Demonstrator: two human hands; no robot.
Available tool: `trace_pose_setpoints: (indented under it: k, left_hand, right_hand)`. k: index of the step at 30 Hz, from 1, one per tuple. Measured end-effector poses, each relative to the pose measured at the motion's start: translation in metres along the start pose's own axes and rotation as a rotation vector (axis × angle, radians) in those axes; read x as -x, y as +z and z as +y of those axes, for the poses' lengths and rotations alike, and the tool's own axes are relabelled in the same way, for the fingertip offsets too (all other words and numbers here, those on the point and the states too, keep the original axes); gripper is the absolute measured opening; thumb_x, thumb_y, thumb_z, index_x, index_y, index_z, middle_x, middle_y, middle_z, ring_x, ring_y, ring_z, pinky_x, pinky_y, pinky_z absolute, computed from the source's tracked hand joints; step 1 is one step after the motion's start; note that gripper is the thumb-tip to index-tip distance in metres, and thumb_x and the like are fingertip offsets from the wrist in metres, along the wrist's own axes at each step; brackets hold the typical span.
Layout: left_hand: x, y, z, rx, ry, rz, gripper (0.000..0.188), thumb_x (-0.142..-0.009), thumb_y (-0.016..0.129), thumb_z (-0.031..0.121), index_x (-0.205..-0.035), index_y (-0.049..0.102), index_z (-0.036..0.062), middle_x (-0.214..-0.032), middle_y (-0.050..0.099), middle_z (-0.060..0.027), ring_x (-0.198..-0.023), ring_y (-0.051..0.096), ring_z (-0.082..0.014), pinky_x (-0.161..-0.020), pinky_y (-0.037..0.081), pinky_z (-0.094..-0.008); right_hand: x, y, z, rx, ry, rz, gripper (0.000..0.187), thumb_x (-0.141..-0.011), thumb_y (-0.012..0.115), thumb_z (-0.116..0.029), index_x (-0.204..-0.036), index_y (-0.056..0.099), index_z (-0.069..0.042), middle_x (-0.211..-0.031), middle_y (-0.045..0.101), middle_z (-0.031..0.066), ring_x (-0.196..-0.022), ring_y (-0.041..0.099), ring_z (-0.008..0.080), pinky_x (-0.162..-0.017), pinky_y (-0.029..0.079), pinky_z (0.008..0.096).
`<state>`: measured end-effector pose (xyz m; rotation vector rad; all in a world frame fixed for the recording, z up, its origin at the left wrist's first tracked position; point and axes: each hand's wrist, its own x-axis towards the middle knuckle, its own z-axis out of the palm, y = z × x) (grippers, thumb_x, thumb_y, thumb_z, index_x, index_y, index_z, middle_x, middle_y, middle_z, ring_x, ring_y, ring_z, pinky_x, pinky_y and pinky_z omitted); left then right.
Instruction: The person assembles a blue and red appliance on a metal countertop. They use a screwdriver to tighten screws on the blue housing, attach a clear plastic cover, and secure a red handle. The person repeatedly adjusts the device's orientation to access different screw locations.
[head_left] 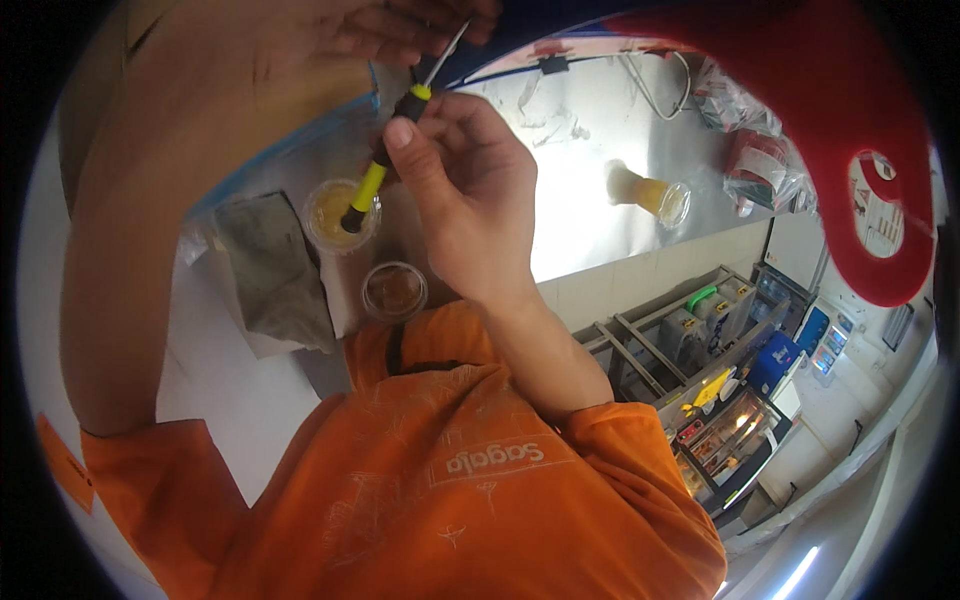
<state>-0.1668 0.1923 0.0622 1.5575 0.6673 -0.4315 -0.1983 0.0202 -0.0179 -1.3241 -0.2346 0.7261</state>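
My right hand (470, 180) is closed around a screwdriver (371, 184) with a yellow and black handle, the thumb lying along its grip. The metal shaft slants up and to the right, toward the top of the view. Up there my left hand (385, 30) is blurred by motion, its fingers around or beside the shaft's tip; whether it grips anything is unclear. Below the handle's end stands a clear plastic cup (325, 222) with yellowish contents. A second round clear container (394, 291), brownish inside, sits nearer to my body.
A grey cloth (275, 270) lies left of the cups. On the shiny metal table (570, 160) another clear cup (672, 202) with yellow contents lies or leans. Plastic-wrapped packages (760, 165) and a large red curved piece (890, 270) are at right. Beyond stands a metal rack (640, 345).
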Motion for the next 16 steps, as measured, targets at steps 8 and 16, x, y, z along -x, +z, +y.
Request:
trace_pose_setpoints:
  k: [8, 16]
  left_hand:
    - [0.008, 0.008, 0.005, 0.102, -0.075, 0.039, 0.029, -0.086, 0.066, 0.021, -0.100, 0.067, -0.0047, -0.101, 0.067, -0.0129, -0.087, 0.063, -0.0195, -0.081, 0.051, -0.0279]
    - [0.001, -0.005, -0.005, 0.200, -0.006, -0.121, 0.031, -0.084, 0.068, 0.019, -0.100, 0.067, -0.0073, -0.105, 0.068, -0.0147, -0.094, 0.062, -0.0199, -0.085, 0.050, -0.0275]
  right_hand:
    - [0.004, 0.010, -0.003, -0.081, 0.001, -0.072, 0.020, -0.095, 0.061, -0.010, -0.105, 0.052, 0.005, -0.088, 0.068, 0.0126, -0.082, 0.069, 0.0209, -0.072, 0.059, 0.0305]
    - [0.001, 0.015, -0.011, -0.116, 0.075, -0.048, 0.024, -0.096, 0.061, -0.013, -0.109, 0.053, 0.005, -0.092, 0.069, 0.0130, -0.085, 0.070, 0.0228, -0.073, 0.059, 0.0299]
